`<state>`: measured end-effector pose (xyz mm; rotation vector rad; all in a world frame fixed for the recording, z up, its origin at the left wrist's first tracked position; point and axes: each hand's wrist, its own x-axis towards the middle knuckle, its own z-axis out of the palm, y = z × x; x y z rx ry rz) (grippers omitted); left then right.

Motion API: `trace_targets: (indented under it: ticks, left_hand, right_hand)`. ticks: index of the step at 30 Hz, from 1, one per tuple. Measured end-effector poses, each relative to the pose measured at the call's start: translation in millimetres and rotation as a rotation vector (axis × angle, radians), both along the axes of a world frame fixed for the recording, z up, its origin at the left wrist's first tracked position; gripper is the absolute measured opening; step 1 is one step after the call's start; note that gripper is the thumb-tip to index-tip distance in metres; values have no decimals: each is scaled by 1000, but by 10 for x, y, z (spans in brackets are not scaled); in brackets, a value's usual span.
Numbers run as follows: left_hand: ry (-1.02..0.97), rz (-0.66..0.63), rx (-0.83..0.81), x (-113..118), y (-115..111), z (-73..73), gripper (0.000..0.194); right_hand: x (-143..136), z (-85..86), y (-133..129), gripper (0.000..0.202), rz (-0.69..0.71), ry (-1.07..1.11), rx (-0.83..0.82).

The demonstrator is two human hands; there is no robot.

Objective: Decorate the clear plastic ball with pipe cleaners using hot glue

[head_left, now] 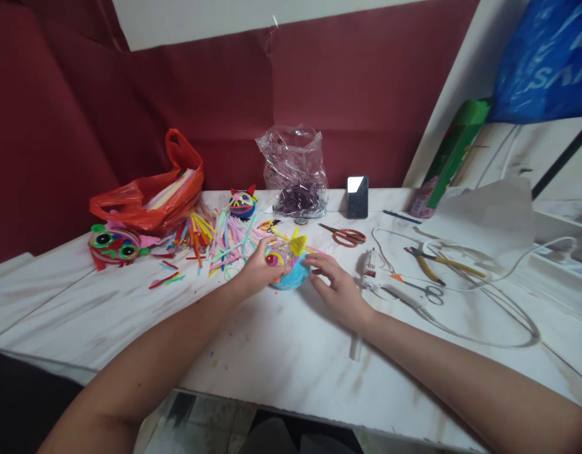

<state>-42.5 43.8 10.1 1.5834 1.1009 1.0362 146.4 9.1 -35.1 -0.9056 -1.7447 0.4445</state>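
Observation:
A round blue craft piece [291, 276] with a yellow ear and a red-and-yellow eye sits on the marble-patterned table [272, 366]. Around its left side my left hand [260, 271] is curled, thumb and fingers on the piece. My right hand [337, 287] is at the right side of it, fingers apart, fingertips close to the blue surface; whether they touch is hard to tell. Behind my left hand lie many pastel fuzzy strips [224, 243]. A white glue gun [371, 268] stands just right of my right hand.
Far left are a red decorated head [115, 246] and a red plastic bag [162, 198]. A small blue head [242, 203], clear bag [297, 176], phone [357, 197] and orange-handled scissors [347, 236] are at the back. Pliers [430, 263], small scissors [432, 293] and cables lie right.

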Motion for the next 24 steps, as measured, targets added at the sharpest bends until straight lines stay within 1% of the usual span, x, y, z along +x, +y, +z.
trace_targets:
  ticks: [2, 3, 5, 7, 10, 12, 15, 17, 20, 22, 24]
  left_hand:
    - [1, 9, 8, 6, -16, 18, 77]
    - [9, 10, 1, 13, -27, 23, 77]
    - [51, 33, -4, 37, -53, 21, 76]
    - [105, 90, 34, 70, -77, 0, 75]
    - [131, 175, 122, 122, -100, -36, 76]
    - [117, 207, 131, 148, -109, -45, 75]
    - [112, 248, 104, 164, -120, -38, 73]
    - [127, 273, 104, 164, -123, -44, 72]
    - [155, 285, 175, 157, -114, -84, 74]
    - [181, 284, 213, 154, -105, -110, 76]
    - [192, 291, 205, 155, -102, -118, 76]
  right_hand:
    - [9, 45, 1, 12, -39, 47, -31]
    - [13, 68, -2, 7, -66, 57, -57]
    - [15, 111, -12, 16, -106, 62, -120]
    - [13, 142, -23, 21, -119, 68, -171]
    - [10, 174, -37, 25, -135, 55, -214]
    - [12, 193, -46, 27, -160, 13, -230]
    - [19, 207, -51, 29, -199, -48, -228]
    - [19, 197, -44, 24, -210, -48, -202]
    - [8, 155, -23, 13, -178, -29, -161]
    - [1, 127, -12, 12, -162, -59, -138]
    - [2, 112, -8, 13, -172, -101, -95]
